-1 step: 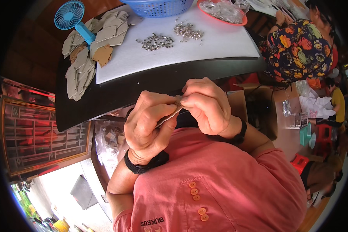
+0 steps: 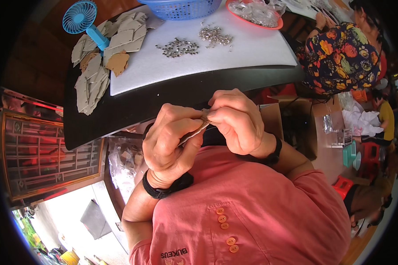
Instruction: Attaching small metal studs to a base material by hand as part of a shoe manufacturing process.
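Observation:
In front of my chest, just off the table's near edge, both hands meet over a thin, flat grey-brown piece (image 2: 203, 127). My left hand (image 2: 169, 143) is closed around its lower end, thumb against one side and fingers against the other. The fingertips of my right hand (image 2: 238, 121) pinch its upper end. Most of the piece is hidden by my fingers, so its exact kind and anything small pressed on it do not show. Beyond my hands, two heaps of tiny shiny metal-looking parts (image 2: 177, 47) lie on a white sheet (image 2: 163, 73).
Stacked flat grey pieces (image 2: 91, 86) cover the black table's (image 2: 172, 95) left side, beside a small blue fan (image 2: 79, 17). At the back stand a blue basket (image 2: 180, 9) and a red tray (image 2: 269, 27) holding plastic bags. A person in a flowered top (image 2: 340, 57) works at the right.

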The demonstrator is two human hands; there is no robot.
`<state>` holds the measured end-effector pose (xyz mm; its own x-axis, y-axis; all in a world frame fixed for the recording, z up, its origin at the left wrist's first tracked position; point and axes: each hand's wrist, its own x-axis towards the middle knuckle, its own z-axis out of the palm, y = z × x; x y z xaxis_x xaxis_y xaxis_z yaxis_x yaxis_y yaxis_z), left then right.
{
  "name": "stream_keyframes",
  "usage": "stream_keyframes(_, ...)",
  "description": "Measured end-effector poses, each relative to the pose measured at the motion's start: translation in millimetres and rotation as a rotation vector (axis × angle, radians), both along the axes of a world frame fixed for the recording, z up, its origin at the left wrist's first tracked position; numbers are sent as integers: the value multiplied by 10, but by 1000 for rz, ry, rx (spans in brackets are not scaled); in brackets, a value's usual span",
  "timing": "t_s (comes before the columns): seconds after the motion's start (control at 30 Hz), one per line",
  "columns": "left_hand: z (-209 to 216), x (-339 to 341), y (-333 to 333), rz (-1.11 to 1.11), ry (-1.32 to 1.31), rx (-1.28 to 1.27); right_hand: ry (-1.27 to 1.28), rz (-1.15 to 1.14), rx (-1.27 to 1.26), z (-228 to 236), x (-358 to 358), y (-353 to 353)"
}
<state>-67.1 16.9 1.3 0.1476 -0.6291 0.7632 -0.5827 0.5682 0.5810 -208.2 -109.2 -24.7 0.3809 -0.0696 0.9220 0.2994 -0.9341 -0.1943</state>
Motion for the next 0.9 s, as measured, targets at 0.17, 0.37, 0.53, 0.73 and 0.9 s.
stream_keyframes(0.17, -37, -39, -20, 3, 65, 69, -14, -38, -27, 8, 4, 20)
stream_keyframes(0.37, -50, -30, 0, 103, -3, 13, 35, 15, 51, 74, -1, 15)
stream_keyframes(0.53, -63, -13, -7, 124, -26, 31, 60, 27, 51, 80, -11, -13)
stream_keyframes(0.73, -30, 8, 1, 143, -79, 16, 80, 26, 44, 111, -34, 0)
stream_keyframes(0.9, -13, 5, 2, 177, -152, -20, 46, 61, 65, 140, -25, 18)
